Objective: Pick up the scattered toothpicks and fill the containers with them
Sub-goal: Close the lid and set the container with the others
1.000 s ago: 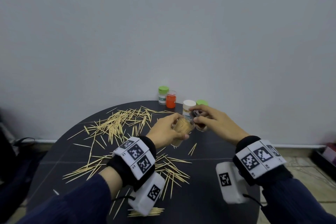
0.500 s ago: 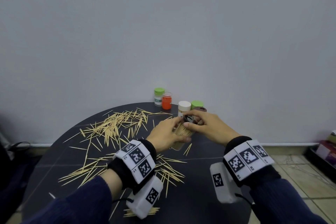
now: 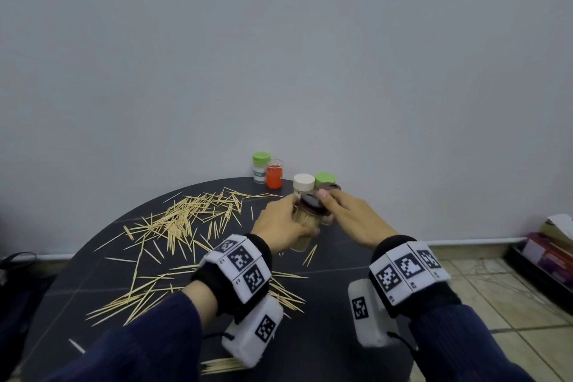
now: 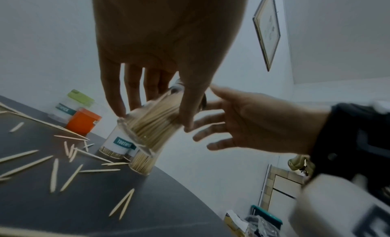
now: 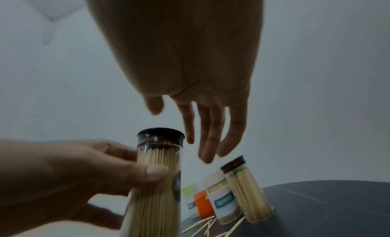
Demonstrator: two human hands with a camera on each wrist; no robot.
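My left hand (image 3: 279, 223) grips a clear jar (image 3: 305, 222) packed with toothpicks, tilted a little above the dark round table (image 3: 325, 304). A brown lid (image 3: 311, 202) sits on the jar's mouth. In the right wrist view the lid (image 5: 160, 134) caps the jar (image 5: 156, 182), and the left hand (image 5: 84, 173) wraps the glass. My right hand (image 3: 347, 214) hovers beside the lid with straight fingers (image 5: 211, 140) that hold nothing. The left wrist view shows the jar (image 4: 152, 127) and the spread right hand (image 4: 232, 123). Scattered toothpicks (image 3: 186, 220) cover the table's left half.
At the table's back stand a green-lidded jar (image 3: 260, 167), an orange jar (image 3: 274, 177), a white-lidded jar (image 3: 304, 184), another green lid (image 3: 325, 178) and a brown-lidded jar of toothpicks (image 5: 246, 190). A small bundle (image 3: 223, 364) lies near the front edge. Boxes (image 3: 545, 254) sit on the tiled floor, right.
My right hand, which was pinching at the jar's top, has straightened its fingers and drawn slightly back. The brown lid now sits on the jar. The left hand keeps its grip.
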